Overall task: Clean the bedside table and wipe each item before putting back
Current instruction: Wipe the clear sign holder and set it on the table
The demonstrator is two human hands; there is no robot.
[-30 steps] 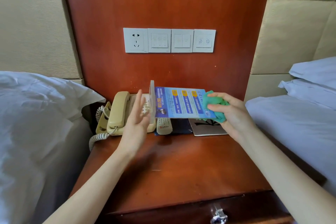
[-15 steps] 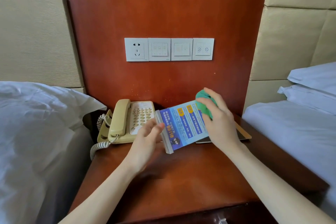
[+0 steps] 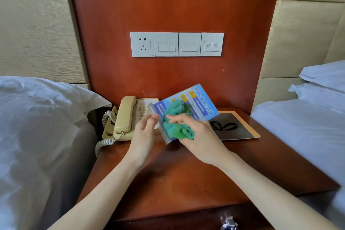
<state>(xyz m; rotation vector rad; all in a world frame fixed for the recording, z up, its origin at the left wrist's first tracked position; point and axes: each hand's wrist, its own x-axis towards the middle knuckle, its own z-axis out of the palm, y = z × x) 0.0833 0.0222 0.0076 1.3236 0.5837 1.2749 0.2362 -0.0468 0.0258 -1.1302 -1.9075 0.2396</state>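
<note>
Whereas half a second earlier the cloth [image 3: 178, 121] sat bunched at the top right corner of the sign [image 3: 197, 103], it had since come down to the sign's lower left part, next to the clear base strip [image 3: 160, 125]. The sign had also lifted a little and tilted further, its far end pointing up and to the right toward the wooden wall panel [image 3: 175, 5]. The right hand [image 3: 197, 136] had moved down with the cloth.

The left hand [image 3: 144, 134] pinched the base strip, thumb and fingers closed on its edge, so that grip was clamped on the sign. The right hand's grip was curled round the green cloth, pressing it flat against the printed face.

The sign was a blue printed card with orange number tags and white text, held above the tabletop [image 3: 186, 177] between the phone [image 3: 128, 117] and the dark folder [image 3: 231, 127]. The cloth covered part of its lower half. The beige phone stood at the back left of the tabletop with its coiled cord hanging off the edge; the folder lay flat at the back right.
</note>
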